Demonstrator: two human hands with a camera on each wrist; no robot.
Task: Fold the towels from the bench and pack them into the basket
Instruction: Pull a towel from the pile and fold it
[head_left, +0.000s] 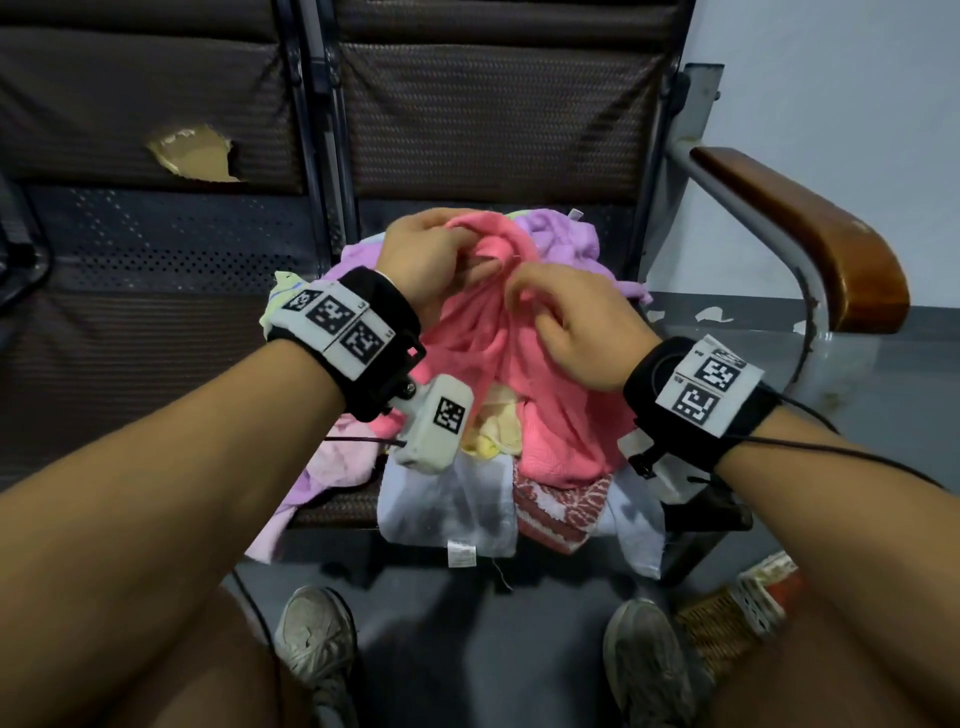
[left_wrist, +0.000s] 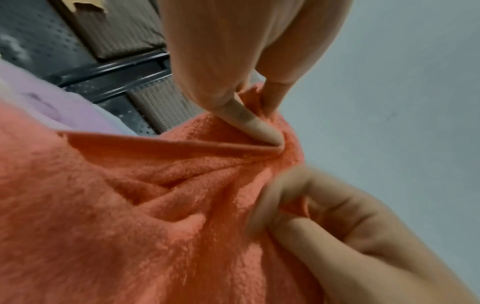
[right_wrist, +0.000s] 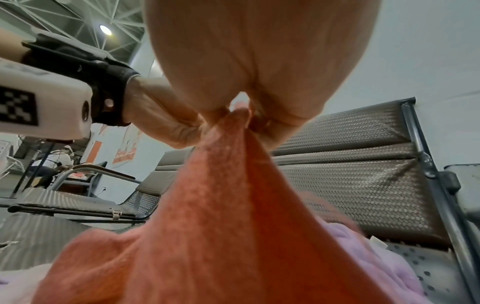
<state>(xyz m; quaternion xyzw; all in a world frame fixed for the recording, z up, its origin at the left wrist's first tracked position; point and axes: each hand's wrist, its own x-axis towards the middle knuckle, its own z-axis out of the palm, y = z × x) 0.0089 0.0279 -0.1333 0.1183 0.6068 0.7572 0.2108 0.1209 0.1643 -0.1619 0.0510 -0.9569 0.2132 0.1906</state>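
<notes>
A coral-pink towel (head_left: 519, 374) hangs bunched over a pile of towels (head_left: 467, 499) on the bench seat (head_left: 156, 364). My left hand (head_left: 441, 254) pinches its top edge between thumb and fingers. My right hand (head_left: 550, 306) pinches a fold of the same towel just below and to the right. The left wrist view shows the pink towel (left_wrist: 130, 205), the left thumb (left_wrist: 249, 121) pressed into the cloth, and the right hand (left_wrist: 298, 207) curled on a fold. In the right wrist view the towel (right_wrist: 221, 205) rises in a peak to both hands.
Purple (head_left: 561, 239), white (head_left: 457, 509), yellow (head_left: 493, 431) and red patterned (head_left: 561, 509) towels lie in the pile. A wicker basket (head_left: 737, 618) stands on the floor at lower right, beside my right shoe (head_left: 649, 665). A wooden armrest (head_left: 810, 228) bounds the bench's right end. The left backrest has a tear (head_left: 192, 153).
</notes>
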